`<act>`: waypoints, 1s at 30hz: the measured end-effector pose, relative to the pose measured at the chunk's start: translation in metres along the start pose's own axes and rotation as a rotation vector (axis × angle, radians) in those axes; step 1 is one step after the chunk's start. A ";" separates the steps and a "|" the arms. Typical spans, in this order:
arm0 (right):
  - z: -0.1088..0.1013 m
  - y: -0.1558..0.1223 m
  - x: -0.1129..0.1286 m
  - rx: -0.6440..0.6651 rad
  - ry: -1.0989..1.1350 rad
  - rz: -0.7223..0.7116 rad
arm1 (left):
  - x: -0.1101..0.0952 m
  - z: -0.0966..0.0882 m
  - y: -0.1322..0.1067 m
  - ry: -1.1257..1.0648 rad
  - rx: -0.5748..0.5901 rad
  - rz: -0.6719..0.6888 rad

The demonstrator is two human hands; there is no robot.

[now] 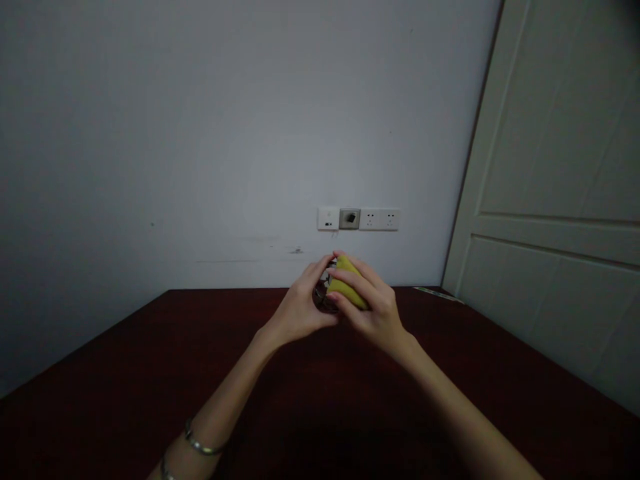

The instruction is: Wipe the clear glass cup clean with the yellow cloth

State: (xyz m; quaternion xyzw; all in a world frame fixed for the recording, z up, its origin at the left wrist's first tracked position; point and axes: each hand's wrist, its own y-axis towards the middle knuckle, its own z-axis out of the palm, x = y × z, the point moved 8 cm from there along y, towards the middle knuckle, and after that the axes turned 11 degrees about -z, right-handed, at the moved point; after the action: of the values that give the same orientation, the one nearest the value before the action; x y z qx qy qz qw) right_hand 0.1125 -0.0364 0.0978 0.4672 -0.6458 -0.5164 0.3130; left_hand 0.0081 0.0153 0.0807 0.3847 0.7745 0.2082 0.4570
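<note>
Above the table, my left hand (303, 303) curls its thumb and fingers around a clear drinking glass (321, 298). Much of the glass is hidden, and the dark table shows through it. Close on its right, my right hand (373, 300) grips a folded yellow cloth (349, 283) pressed against the side of the glass. Both hands are closed and almost meet at the fingertips.
A dark red table (310, 393) runs up to a pale wall (250, 133). Wall sockets (379, 219) sit behind the hands. A panelled door (560, 187) stands on the right, and a thin flat strip (439, 294) lies at the table's far right edge.
</note>
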 end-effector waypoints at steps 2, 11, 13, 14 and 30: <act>-0.003 0.000 -0.008 -0.071 0.025 0.101 | -0.004 -0.001 0.000 0.017 -0.003 0.027; -0.002 -0.006 -0.041 -0.166 0.172 0.468 | -0.003 0.000 0.000 0.095 -0.037 -0.017; 0.001 -0.002 -0.029 -0.094 0.115 0.323 | 0.004 0.000 0.000 0.070 -0.049 -0.062; 0.003 -0.001 -0.022 -0.053 0.089 0.253 | 0.007 0.000 0.001 0.056 -0.055 -0.083; 0.009 -0.006 -0.026 -0.080 0.211 0.308 | 0.014 -0.001 -0.001 -0.023 -0.017 -0.233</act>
State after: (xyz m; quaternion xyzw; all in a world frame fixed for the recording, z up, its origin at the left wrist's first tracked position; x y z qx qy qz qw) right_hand 0.1162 -0.0091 0.0915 0.4017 -0.6521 -0.4359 0.4727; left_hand 0.0027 0.0259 0.0734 0.2905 0.8068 0.1560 0.4902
